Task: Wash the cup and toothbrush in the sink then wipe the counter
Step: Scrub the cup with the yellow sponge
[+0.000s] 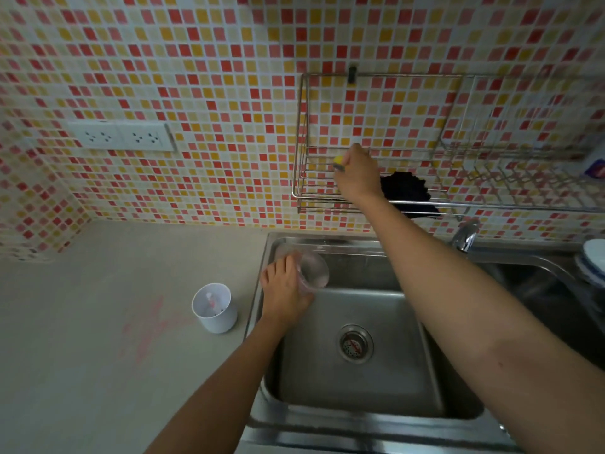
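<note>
A: What pattern is on the wall [196, 77]?
B: Small mosaic squares in red, pink, yellow and cream, with white grout, across the whole top half of the frame.
A: The counter [82, 322]?
B: Pale grey-beige, with a faint pink smear [154, 326] at lower left.
A: And the holder [214, 308] there?
B: White.
A: The sink [360, 381]?
B: Silver steel, like the rack [376, 178] at upper right. A black cloth [409, 191] lies in the rack, a yellow sponge [339, 162] beside it.
A: The cup [312, 270]?
B: Clear.

Home kitchen, steel sink [327, 244], mosaic tiles [196, 77], dish rack [425, 201]
</note>
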Available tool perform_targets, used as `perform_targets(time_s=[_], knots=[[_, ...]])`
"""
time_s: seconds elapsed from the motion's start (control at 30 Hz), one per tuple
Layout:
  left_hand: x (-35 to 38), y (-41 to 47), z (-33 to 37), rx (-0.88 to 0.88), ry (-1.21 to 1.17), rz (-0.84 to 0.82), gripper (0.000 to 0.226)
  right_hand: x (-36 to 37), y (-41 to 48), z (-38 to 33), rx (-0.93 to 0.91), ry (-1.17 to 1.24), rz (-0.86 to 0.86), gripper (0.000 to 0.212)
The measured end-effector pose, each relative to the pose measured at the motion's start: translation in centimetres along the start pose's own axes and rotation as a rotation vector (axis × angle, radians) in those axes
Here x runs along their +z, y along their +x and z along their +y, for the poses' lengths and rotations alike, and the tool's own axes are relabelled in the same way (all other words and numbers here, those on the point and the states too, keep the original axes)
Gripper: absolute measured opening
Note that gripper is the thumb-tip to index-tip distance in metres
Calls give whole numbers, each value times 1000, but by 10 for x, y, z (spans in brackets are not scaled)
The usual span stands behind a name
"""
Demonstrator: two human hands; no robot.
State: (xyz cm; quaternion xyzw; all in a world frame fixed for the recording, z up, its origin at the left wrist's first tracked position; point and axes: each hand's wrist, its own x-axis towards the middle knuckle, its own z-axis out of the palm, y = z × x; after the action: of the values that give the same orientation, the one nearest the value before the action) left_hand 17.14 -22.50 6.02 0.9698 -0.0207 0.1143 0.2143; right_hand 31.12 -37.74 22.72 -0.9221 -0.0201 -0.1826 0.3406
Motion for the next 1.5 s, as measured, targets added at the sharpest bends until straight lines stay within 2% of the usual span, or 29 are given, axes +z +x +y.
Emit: perform_targets(time_s=[0.1,0.17,0.23,0.3,0.43,0.63,0.73,0.97,1.17,1.27,1.4,1.43,1.5], knots=[[-2,1,-4,55,-38,-13,76,-22,-42,-15,-156,340,311,24],[-3,6,-7,107,-84,-7,66,-28,-84,-14,-187,439,377,37],[-6,11,-9,156,-155,-8,56,-27,-126,-2,-195,388,380,44],[-10,13,-8,185,-229,-5,51,-21,-164,21,-200,274,336,42],[-19,11,4,235,-327,-49,55,-3,-205,66,-264,88,177,46],[-24,15,28,320,-262,-137,72,-5,-206,88,-406,-17,10,41],[-22,18,39,325,-245,-129,71,-9,-198,103,-475,-97,-71,41],[-13,22,53,302,-253,-185,72,-12,-206,120,-541,-69,-133,46],[-5,24,69,335,-200,-239,67,-19,-179,156,-711,-118,-274,55],[-2,31,76,305,-190,-245,71,-20,-164,159,-651,-116,-317,58],[-2,34,78,274,-164,-289,68,-14,-179,143,-363,135,-346,44],[-1,34,79,270,-158,-303,66,-13,-177,146,-345,156,-377,42],[-1,32,82,277,-145,-331,63,-17,-164,155,-437,92,-459,43]])
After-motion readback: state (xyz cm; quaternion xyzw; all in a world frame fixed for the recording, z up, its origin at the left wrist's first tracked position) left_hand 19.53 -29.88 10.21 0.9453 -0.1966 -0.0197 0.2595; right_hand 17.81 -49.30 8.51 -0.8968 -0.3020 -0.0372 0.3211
